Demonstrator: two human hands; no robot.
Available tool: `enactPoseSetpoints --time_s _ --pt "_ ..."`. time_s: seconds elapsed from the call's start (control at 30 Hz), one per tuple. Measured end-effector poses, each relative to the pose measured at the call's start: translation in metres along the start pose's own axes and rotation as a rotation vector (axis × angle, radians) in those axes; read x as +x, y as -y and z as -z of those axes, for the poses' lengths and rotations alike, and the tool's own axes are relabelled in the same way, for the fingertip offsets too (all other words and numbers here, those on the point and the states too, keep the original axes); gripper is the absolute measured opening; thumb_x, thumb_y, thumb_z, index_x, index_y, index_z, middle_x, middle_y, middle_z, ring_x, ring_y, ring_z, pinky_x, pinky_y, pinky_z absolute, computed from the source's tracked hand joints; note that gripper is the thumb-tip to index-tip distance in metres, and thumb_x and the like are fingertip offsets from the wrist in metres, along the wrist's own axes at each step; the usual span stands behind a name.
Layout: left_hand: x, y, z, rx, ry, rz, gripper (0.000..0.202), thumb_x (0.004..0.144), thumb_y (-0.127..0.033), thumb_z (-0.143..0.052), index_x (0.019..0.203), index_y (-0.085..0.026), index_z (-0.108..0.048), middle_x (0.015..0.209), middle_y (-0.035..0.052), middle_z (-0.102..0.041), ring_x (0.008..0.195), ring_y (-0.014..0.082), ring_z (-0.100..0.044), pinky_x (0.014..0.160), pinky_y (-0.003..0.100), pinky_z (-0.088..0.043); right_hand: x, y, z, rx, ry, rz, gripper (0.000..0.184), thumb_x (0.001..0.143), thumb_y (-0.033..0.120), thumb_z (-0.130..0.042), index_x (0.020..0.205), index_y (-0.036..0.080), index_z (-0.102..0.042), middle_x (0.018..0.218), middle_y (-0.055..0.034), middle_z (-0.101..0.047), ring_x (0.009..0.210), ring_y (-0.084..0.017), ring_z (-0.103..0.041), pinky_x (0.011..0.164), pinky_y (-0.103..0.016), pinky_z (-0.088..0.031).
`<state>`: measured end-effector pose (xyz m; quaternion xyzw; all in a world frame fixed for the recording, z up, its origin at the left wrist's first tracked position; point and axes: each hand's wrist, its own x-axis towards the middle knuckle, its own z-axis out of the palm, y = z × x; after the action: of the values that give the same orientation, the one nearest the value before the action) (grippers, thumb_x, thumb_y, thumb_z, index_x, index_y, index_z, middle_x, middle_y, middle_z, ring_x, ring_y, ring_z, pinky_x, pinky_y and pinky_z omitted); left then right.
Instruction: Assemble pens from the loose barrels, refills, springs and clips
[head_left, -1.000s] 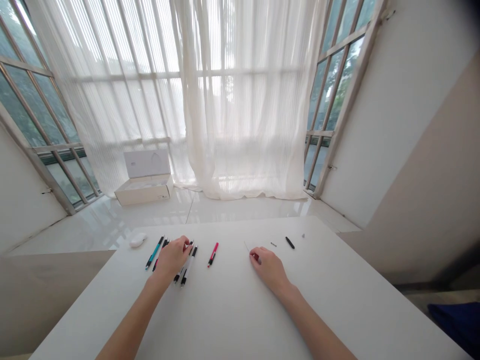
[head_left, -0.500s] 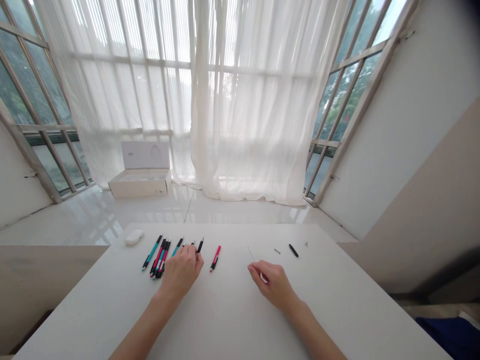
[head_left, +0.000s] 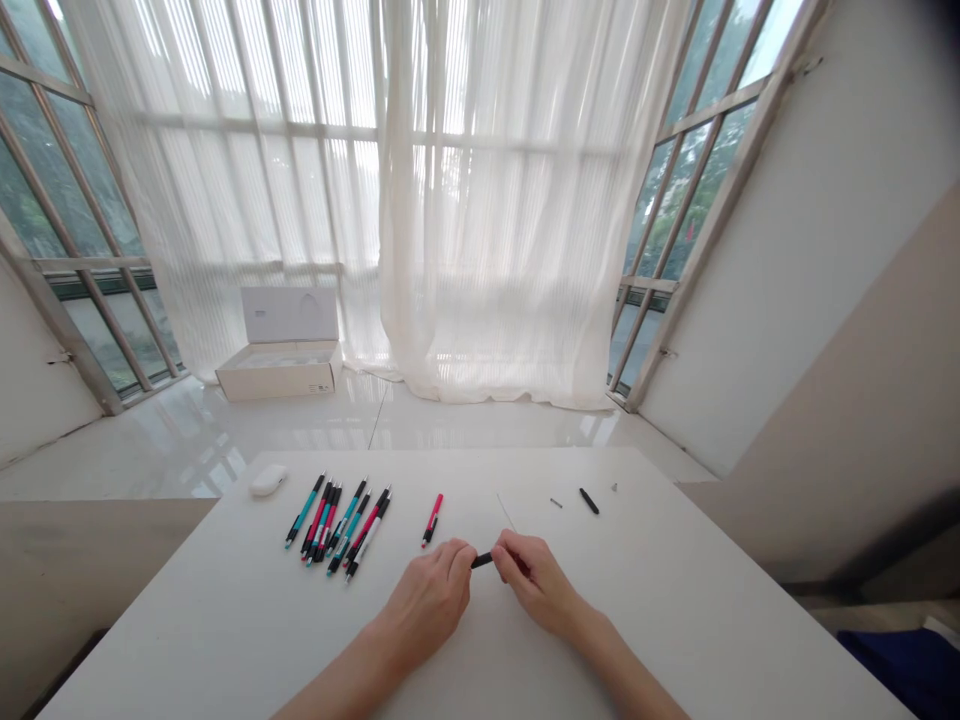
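My left hand (head_left: 429, 603) and my right hand (head_left: 534, 580) meet over the middle of the white table (head_left: 675, 620), both closed on a pen (head_left: 482, 560) whose black end shows between them. To the left lies a row of several teal, red and black pens (head_left: 339, 520). A single red pen (head_left: 431, 519) rests just beyond my left hand. A thin refill (head_left: 505, 511) lies past my right hand.
Small pen parts sit at the far right of the table: a black piece (head_left: 589, 501), a tiny spring (head_left: 555, 503) and a small tip (head_left: 613, 488). A white oval case (head_left: 268, 479) is at the far left corner. An open white box (head_left: 281, 360) stands on the floor by the curtain.
My left hand left the row of pens and moved right with a pen. My right hand drew in, and both now grip that pen together.
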<state>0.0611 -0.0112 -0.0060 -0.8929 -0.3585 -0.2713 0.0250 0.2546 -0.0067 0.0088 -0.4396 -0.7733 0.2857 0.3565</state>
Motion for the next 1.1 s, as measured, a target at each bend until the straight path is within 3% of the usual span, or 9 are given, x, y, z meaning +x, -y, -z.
enactPoseSetpoints --time_s 0.17,0.27,0.47,0.73,0.9,1.1 --pt "0.004 -0.004 -0.004 0.061 -0.112 0.022 0.027 0.093 -0.011 -0.032 0.117 -0.017 -0.042 0.100 0.0083 -0.061 0.086 0.0220 -0.060 0.073 0.037 -0.050 0.003 0.000 0.002 0.011 -0.037 -0.041 0.044 0.096 0.042 -0.033 0.058 0.020 -0.029 0.054 0.0063 -0.032 0.051 -0.009 -0.030 0.051 -0.024 -0.025" --pt "0.004 -0.005 -0.005 -0.008 -0.155 0.077 0.011 0.096 -0.020 -0.037 0.101 -0.019 -0.046 0.088 0.0046 -0.061 0.073 0.0184 -0.061 0.062 0.029 -0.048 0.002 0.002 0.002 0.032 0.019 -0.070 0.045 0.097 0.043 -0.030 0.058 0.020 -0.028 0.054 0.0064 -0.028 0.051 -0.009 -0.027 0.051 -0.024 -0.023" --pt "0.000 0.002 -0.003 -0.106 -0.138 0.072 0.017 0.098 -0.022 -0.034 0.084 -0.021 -0.043 0.071 -0.0005 -0.059 0.057 0.0140 -0.057 0.051 0.024 -0.040 0.000 0.000 -0.006 -0.022 0.022 -0.067 0.044 0.098 0.042 -0.028 0.060 0.020 -0.028 0.055 0.0059 -0.033 0.053 -0.009 -0.031 0.052 -0.024 -0.024" --pt "0.004 0.000 0.001 -0.086 -0.094 0.081 0.023 0.099 -0.022 -0.027 0.085 -0.021 -0.046 0.070 0.0000 -0.061 0.057 0.0152 -0.058 0.051 0.026 -0.038 -0.004 0.001 -0.002 -0.159 0.019 0.010 0.036 0.097 0.033 -0.033 0.065 0.020 -0.037 0.060 0.0039 -0.044 0.054 -0.010 -0.036 0.054 -0.025 -0.026" --pt "0.001 0.000 0.002 -0.197 -0.047 0.119 0.012 0.097 -0.029 -0.036 0.095 -0.021 -0.044 0.072 -0.0012 -0.061 0.055 0.0138 -0.059 0.049 0.024 -0.039 -0.005 0.005 0.003 -0.063 0.040 0.012 0.026 0.096 0.035 -0.034 0.077 0.021 -0.046 0.065 0.0026 -0.049 0.056 -0.011 -0.040 0.055 -0.025 -0.031" --pt "0.001 0.001 -0.001 -0.183 -0.029 0.119 0.018 0.099 -0.027 -0.031 0.090 -0.021 -0.045 0.072 -0.0004 -0.060 0.056 0.0132 -0.059 0.051 0.023 -0.039 -0.003 -0.003 -0.003 -0.132 -0.009 -0.004 0.036 0.097 0.037 -0.032 0.070 0.020 -0.048 0.063 0.0018 -0.052 0.055 -0.010 -0.043 0.055 -0.024 -0.034"
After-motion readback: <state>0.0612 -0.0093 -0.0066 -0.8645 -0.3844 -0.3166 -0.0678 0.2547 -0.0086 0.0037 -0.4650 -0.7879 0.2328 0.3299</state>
